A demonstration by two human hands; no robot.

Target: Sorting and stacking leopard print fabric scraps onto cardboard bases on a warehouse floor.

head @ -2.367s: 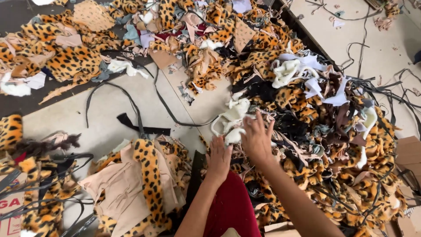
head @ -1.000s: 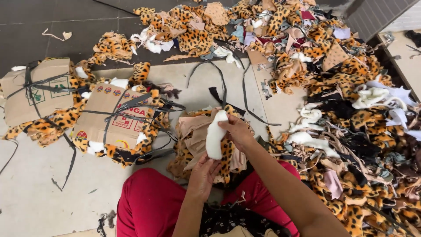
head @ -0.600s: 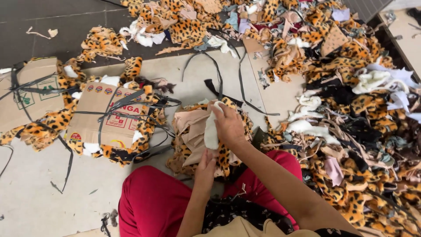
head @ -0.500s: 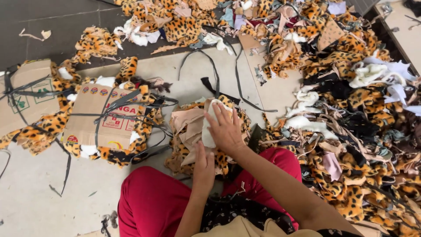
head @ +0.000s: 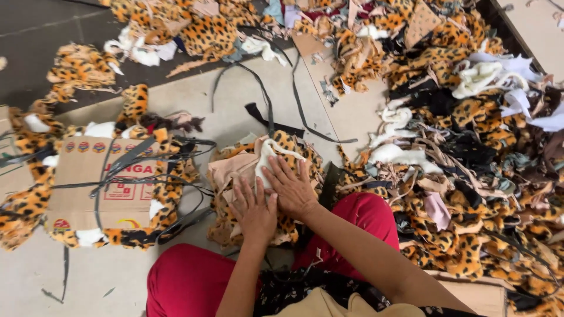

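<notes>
Hands: left hand [head: 254,210], right hand [head: 292,189] flat on one fabric stack [head: 258,170].

bare floor [head: 235,111] is left open at upper centre of the frame; the right side is blocked by a scrap heap [head: 470,147], the left by a strapped cardboard bundle [head: 111,188].
</notes>
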